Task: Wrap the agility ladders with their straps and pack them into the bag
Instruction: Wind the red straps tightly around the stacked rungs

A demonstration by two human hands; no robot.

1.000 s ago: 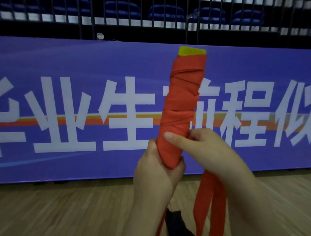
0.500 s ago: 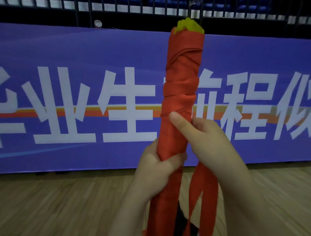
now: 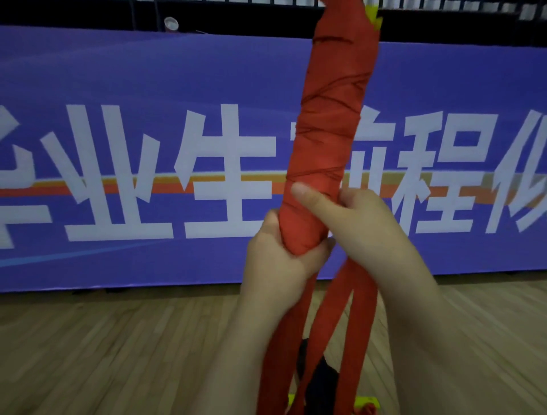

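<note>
I am reading white characters 业生 and 程 on the purple banner [image 3: 118, 74] across mid-frame. The left hand [image 3: 284, 266] is gripping the foot of the upright strap-wrapped ladder bundle [image 3: 328, 133] at centre, its top crossing the upper edge; the right hand [image 3: 361, 225] is curling round it. Loose strap tails [image 3: 358, 311] are hanging toward the bottom edge, with wooden floor [image 3: 103, 355] lying open lower left

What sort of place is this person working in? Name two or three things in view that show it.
Probably an indoor sports hall: a wooden floor, a long purple banner with big white characters along its edge, and a dark railing above it. The red strap-wrapped ladder fits too.
</note>
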